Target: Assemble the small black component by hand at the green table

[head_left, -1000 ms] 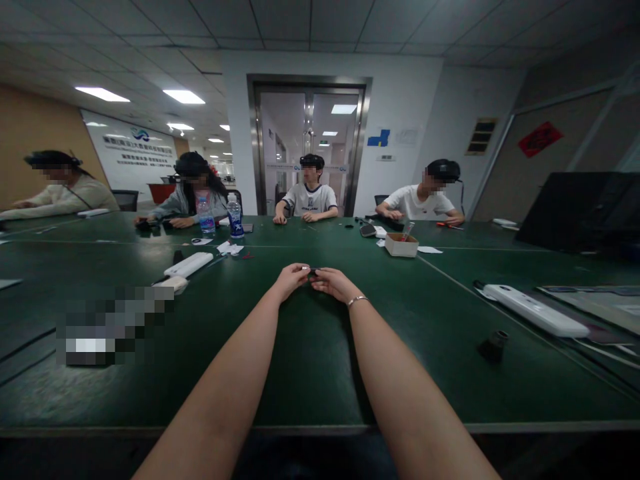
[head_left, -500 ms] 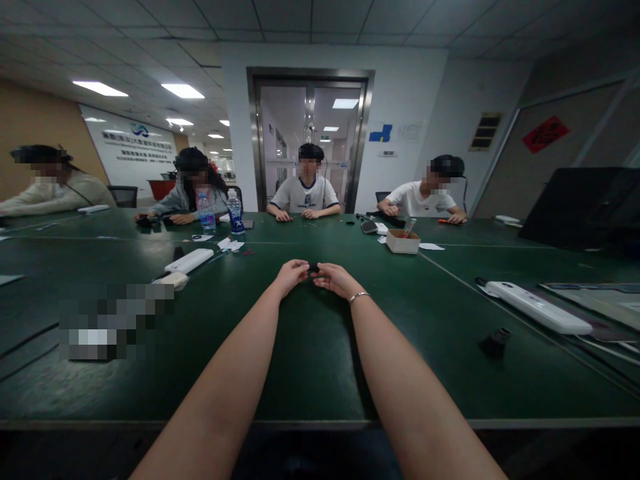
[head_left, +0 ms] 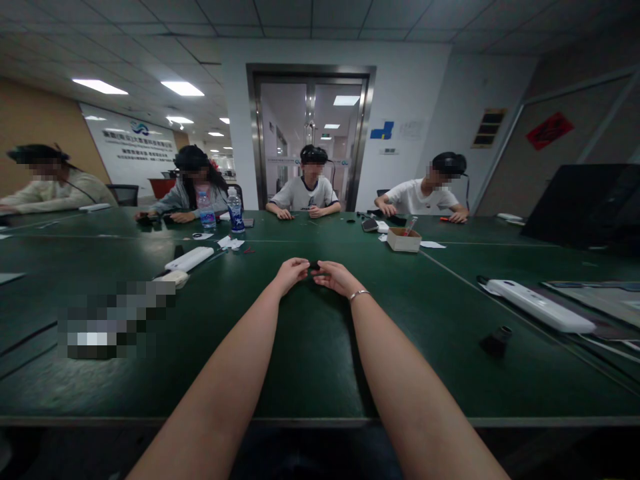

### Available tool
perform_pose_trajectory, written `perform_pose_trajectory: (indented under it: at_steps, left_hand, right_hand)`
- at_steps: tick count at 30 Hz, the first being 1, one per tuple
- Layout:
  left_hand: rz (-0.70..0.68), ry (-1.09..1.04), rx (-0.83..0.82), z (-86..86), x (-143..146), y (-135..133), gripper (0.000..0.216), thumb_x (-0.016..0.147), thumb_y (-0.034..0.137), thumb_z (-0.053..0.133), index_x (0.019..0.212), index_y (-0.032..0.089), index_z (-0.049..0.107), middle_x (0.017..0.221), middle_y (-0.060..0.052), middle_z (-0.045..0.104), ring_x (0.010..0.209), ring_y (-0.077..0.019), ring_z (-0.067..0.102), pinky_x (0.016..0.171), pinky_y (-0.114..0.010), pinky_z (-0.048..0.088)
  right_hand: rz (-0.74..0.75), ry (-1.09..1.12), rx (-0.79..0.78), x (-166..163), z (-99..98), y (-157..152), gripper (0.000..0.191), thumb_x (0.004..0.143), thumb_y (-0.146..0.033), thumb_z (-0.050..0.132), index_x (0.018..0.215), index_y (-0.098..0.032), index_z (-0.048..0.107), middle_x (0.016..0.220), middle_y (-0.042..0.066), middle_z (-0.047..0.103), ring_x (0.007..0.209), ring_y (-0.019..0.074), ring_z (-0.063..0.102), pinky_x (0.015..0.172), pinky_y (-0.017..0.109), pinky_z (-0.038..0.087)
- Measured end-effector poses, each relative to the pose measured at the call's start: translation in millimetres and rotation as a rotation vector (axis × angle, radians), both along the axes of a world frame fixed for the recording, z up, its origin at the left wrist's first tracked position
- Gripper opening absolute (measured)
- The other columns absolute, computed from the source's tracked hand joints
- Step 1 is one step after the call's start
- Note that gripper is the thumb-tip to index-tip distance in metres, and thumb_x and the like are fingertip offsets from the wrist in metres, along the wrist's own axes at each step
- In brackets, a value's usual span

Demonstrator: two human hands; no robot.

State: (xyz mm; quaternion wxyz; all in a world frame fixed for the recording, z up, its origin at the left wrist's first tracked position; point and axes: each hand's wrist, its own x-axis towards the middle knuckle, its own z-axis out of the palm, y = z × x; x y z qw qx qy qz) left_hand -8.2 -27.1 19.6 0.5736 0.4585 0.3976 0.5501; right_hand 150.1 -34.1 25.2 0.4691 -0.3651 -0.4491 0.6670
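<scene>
Both arms reach forward over the green table. Between my fingertips is a small black object, too small and dark to name. My left hand pinches its left end with thumb and fingers. From the other side my right hand, with a silver bracelet at the wrist, grips the right end. Fingers hide most of the object. To the right, apart from my hands, a black piece with a round open end lies on the tabletop.
White power strips lie at the left and right, with cables. A small cardboard box stands ahead right. Two bottles, one a blue-labelled bottle, stand ahead left. Several people sit across the table. A black monitor-like panel is far right.
My hands keep the same hold on the small black object. Across the table, the middle person's head has turned and the right person's hand has shifted. The view has moved very slightly.
</scene>
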Motion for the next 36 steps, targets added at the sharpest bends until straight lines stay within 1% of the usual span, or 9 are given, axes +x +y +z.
perform_pose_trajectory:
  at_steps: [14,25,31,36]
  left_hand:
    - [0.023,0.037,0.017,-0.1,-0.7,0.3,0.021,0.064,0.017,0.074,0.082,0.012,0.065,0.070,-0.003,0.060,0.063,-0.0091,0.056,0.066,-0.026,0.048]
    - [0.021,0.019,-0.001,-2.2,-0.5,4.0,0.022,0.061,0.017,0.076,0.079,0.011,0.066,0.069,-0.003,0.061,0.062,-0.0091,0.056,0.065,-0.026,0.047]
    - [0.040,-0.005,-0.017,-3.1,-1.9,5.6,0.021,0.063,0.024,0.076,0.073,0.009,0.065,0.061,-0.002,0.057,0.059,-0.0084,0.054,0.063,-0.024,0.046]
    - [0.053,-0.017,-0.010,-3.6,-3.1,5.6,0.023,0.063,0.026,0.076,0.072,0.010,0.063,0.060,-0.001,0.056,0.058,-0.0076,0.053,0.061,-0.022,0.045]
  right_hand:
    - [-0.005,-0.003,-0.004,-0.3,-0.2,1.1,0.004,0.090,-0.016,0.052,0.092,-0.013,0.053,0.069,0.008,0.067,0.053,0.0135,0.065,0.056,0.025,0.055]
    - [-0.005,-0.014,-0.019,-1.2,5.7,-4.3,0.004,0.090,-0.016,0.051,0.089,-0.013,0.053,0.067,0.008,0.067,0.052,0.0125,0.064,0.054,0.023,0.055]
    - [0.008,-0.002,-0.015,-0.6,5.1,-4.2,0.003,0.089,-0.015,0.052,0.092,-0.014,0.053,0.070,0.007,0.068,0.054,0.0127,0.065,0.055,0.024,0.055]
    - [0.002,-0.005,-0.013,-0.4,5.0,-4.2,0.005,0.088,-0.013,0.052,0.093,-0.014,0.052,0.071,0.008,0.068,0.055,0.0131,0.065,0.056,0.024,0.055]
